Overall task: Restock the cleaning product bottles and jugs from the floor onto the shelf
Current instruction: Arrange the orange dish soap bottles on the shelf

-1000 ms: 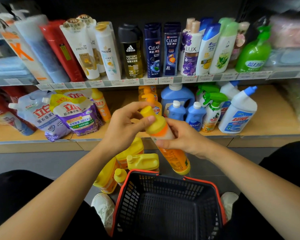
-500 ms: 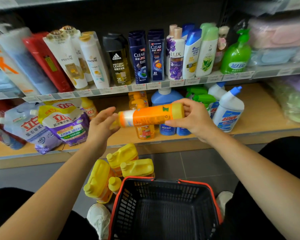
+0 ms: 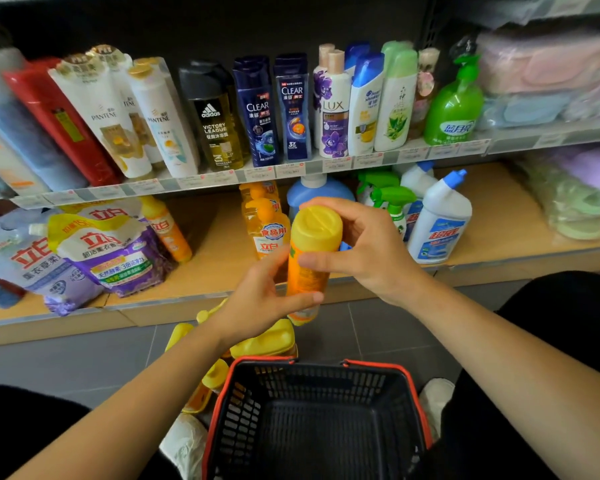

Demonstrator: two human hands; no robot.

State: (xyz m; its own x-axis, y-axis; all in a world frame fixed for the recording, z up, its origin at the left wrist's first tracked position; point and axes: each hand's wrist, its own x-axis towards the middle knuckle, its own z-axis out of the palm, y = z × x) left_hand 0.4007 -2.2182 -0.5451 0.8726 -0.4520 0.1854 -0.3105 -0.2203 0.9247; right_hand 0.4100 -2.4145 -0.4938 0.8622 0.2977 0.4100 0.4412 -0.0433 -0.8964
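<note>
In front of the wooden lower shelf (image 3: 219, 258), gripping an orange detergent bottle (image 3: 305, 271) upright, left hand (image 3: 260, 303) round its body, right hand (image 3: 374, 251) clasping its yellow cap (image 3: 317, 226); next, probably, standing it beside the orange pump bottles (image 3: 267, 223).

Yellow jugs (image 3: 267, 341), perhaps three, lie largely hidden behind the left forearm (image 3: 146, 393) and basket (image 3: 326, 382).
</note>
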